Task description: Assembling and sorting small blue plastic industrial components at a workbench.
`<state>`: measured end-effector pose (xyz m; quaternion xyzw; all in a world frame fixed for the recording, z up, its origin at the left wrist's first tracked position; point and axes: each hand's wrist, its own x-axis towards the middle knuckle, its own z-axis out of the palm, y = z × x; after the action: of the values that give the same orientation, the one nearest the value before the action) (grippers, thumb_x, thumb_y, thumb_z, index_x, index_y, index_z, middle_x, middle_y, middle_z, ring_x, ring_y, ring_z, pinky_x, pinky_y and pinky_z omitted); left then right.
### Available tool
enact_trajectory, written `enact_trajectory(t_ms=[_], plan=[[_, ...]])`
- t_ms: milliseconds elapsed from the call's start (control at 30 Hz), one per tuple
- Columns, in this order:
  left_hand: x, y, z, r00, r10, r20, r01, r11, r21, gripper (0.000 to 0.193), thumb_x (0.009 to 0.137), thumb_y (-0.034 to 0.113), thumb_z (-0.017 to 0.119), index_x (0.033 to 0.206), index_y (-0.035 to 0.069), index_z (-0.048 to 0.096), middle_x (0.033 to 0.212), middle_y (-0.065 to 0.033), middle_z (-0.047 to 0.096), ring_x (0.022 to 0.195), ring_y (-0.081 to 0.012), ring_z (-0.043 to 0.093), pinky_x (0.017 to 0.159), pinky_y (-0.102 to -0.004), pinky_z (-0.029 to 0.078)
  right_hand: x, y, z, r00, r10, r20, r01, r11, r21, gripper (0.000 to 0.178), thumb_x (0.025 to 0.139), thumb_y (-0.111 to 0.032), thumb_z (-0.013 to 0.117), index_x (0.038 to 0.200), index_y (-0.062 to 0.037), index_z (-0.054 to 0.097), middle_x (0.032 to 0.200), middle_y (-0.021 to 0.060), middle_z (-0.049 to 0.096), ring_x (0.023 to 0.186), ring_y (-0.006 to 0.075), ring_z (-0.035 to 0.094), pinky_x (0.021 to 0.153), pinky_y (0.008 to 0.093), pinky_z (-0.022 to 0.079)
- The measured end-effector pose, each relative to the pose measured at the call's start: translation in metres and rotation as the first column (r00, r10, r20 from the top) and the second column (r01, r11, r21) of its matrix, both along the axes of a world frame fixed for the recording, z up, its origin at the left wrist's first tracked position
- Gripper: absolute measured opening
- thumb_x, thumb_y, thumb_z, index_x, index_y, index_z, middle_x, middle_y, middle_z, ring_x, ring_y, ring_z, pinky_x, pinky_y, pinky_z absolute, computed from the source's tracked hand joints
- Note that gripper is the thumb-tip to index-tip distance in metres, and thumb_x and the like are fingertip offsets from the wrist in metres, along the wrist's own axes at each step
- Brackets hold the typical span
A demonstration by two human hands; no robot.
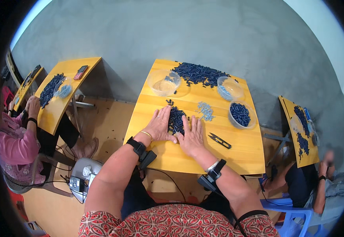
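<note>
My left hand and my right hand rest on the yellow table, fingers stretched out. Between them lies a small pile of short dark blue tube-like pieces, cupped from both sides. The thumbs come close together at its near edge. A few more such pieces lie just beyond my left fingertips. To the right of my right fingers is a scatter of small light blue pieces. Black thread snips lie to the right of my right hand.
A large dark blue heap covers the far edge. Clear plastic bowls stand around: one at far left, one with light blue pieces, one with dark blue pieces. People sit at similar tables on both sides.
</note>
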<state>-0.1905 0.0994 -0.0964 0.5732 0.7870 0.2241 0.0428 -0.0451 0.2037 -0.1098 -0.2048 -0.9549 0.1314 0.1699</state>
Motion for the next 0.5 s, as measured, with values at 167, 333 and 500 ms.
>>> enact_trajectory(t_ms=[167, 333, 500], plan=[[0.001, 0.000, -0.002, 0.999, 0.018, -0.040, -0.019, 0.999, -0.030, 0.132, 0.044, 0.065, 0.072, 0.134, -0.008, 0.008, 0.138, -0.0245, 0.021, 0.131, -0.0342, 0.016, 0.108, -0.0439, 0.012, -0.003, -0.001, 0.018, 0.999, -0.044, -0.008, 0.045, 0.993, 0.106, 0.066, 0.083, -0.037, 0.049, 0.137, -0.0115, 0.021, 0.138, 0.0259, 0.018, 0.127, 0.0468, 0.012, 0.104, 0.0532, 0.009], [0.004, 0.002, 0.000, 0.998, 0.041, -0.043, -0.045, 0.995, -0.088, 0.128, 0.049, 0.062, 0.072, 0.134, -0.008, 0.007, 0.139, -0.0242, 0.019, 0.132, -0.0324, 0.015, 0.108, -0.0431, 0.011, -0.004, -0.007, 0.018, 0.990, -0.087, 0.115, 0.100, 0.989, -0.112, 0.065, 0.083, -0.039, 0.048, 0.135, -0.0103, 0.023, 0.137, 0.0259, 0.020, 0.125, 0.0479, 0.017, 0.103, 0.0542, 0.009], [-0.001, 0.003, -0.008, 0.999, 0.039, -0.038, -0.040, 0.999, -0.027, 0.114, 0.058, 0.051, 0.070, 0.133, -0.008, 0.009, 0.136, -0.0253, 0.023, 0.129, -0.0351, 0.019, 0.107, -0.0440, 0.013, -0.024, -0.006, 0.001, 0.999, -0.013, -0.032, 0.009, 0.995, -0.102, 0.065, 0.084, -0.040, 0.045, 0.135, -0.0061, 0.023, 0.135, 0.0281, 0.022, 0.124, 0.0486, 0.018, 0.103, 0.0536, 0.011]])
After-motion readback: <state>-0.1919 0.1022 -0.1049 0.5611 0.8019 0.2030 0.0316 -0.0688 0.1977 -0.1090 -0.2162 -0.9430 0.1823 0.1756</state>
